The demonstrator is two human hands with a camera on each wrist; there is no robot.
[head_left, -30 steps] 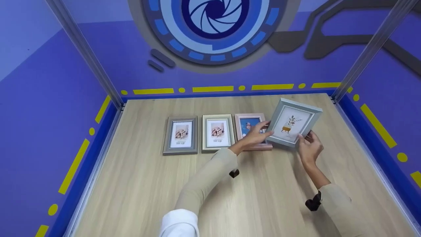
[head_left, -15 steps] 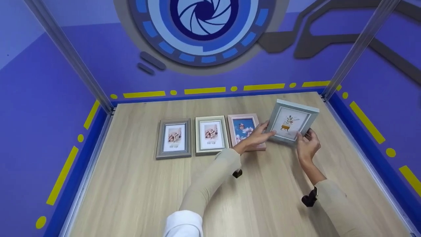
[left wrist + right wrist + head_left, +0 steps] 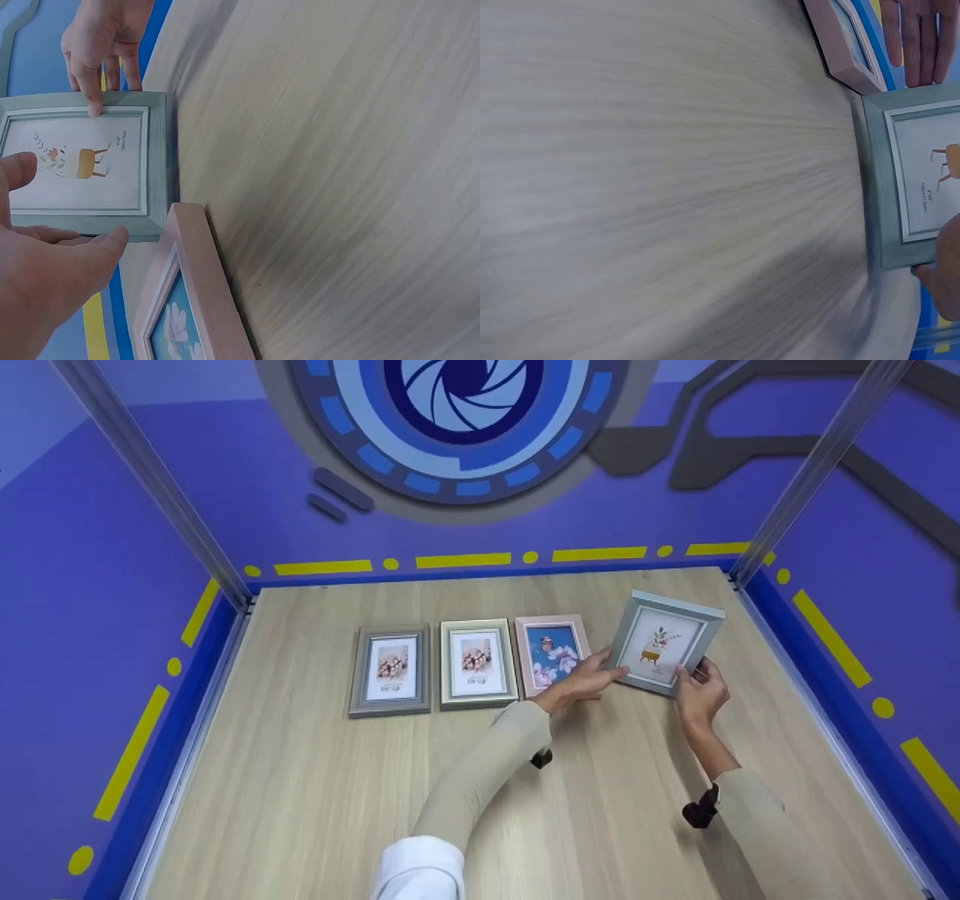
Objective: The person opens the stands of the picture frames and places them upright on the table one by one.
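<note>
A grey-green picture frame (image 3: 664, 641) with a drawing of a plant in a yellow pot leans back between both hands. My left hand (image 3: 589, 675) grips its left side, thumb over the front. The right hand (image 3: 703, 694) pinches the lower right edge, with the thumb on the front and the other fingers behind. In the left wrist view, the lower edge of the grey-green frame (image 3: 157, 157) is close to the table; whether it touches, I cannot tell. A pink frame (image 3: 546, 639) with a blue flower picture lies just left, partly covered by the left hand.
A champagne-coloured frame (image 3: 476, 664) and a grey-brown frame (image 3: 389, 671) lie flat in a row left of the pink one. The wooden table (image 3: 315, 795) is bounded by a purple back wall (image 3: 420, 536) and side walls.
The head view has shifted. Both hands keep hold of the grey-green frame, which has come down slightly. The three lying frames stay in their row.
</note>
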